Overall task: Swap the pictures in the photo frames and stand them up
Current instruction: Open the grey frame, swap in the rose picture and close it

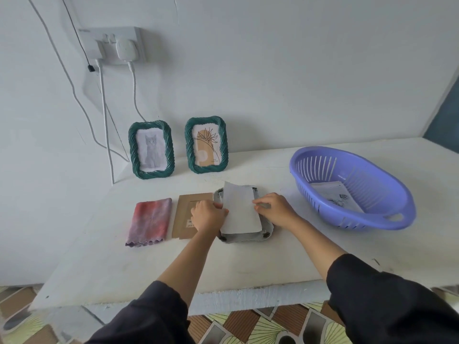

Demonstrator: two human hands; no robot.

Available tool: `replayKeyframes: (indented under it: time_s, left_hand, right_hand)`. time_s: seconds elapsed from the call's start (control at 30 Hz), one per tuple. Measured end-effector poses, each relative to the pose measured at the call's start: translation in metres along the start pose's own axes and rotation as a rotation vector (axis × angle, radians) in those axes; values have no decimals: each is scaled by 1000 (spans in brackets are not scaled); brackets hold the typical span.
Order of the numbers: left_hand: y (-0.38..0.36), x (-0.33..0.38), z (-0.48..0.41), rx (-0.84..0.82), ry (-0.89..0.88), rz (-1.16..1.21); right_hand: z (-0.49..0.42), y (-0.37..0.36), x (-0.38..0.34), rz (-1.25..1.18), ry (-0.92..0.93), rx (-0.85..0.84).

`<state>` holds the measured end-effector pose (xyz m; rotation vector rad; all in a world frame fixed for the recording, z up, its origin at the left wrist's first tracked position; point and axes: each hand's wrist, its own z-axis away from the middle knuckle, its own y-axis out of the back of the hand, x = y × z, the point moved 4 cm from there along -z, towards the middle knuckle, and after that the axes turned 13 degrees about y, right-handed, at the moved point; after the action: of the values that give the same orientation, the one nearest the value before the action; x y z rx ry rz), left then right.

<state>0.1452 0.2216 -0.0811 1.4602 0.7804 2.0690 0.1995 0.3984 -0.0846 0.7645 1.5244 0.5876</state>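
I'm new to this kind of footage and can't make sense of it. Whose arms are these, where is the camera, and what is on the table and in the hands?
There is no machine here. A person works with bare hands, and the single picture comes from a wide-angle camera worn on their head, looking forward and down. That is why the left hand and right hand reach in from the bottom.

Together they hold a white sheet by its side edges, over a flat-lying frame on the white table. To its left lie a brown cardboard backing and a folded pink cloth.

Two green frames stand at the back: the cat frame and the plant frame. On the right, a purple basket holds some papers.
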Motion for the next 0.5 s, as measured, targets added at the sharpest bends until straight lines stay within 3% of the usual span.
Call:
replayKeyframes:
  time_s: [0.1,0.17,0.2,0.27,0.33,0.4,0.5]
  left_hand:
    - [1,6,0,-33,-16,133]
    - [5,17,4,-96,-45,267]
    - [7,24,8,-132,-59,321]
    - [7,37,13,-202,-68,406]
    - [0,48,21,-283,-52,458]
    - [-15,56,31,-364,-28,465]
    - [-46,64,43,-425,-22,414]
  right_hand:
    - [6,28,-22,108,125,195]
    - [19,62,-36,254,128,386]
    - [25,78,-36,371,81,394]
    - [36,99,-22,545,-115,214]
    - [45,106,-3,478,-261,52]
    - [48,106,9,284,-252,73]
    - [45,114,17,218,-196,106]
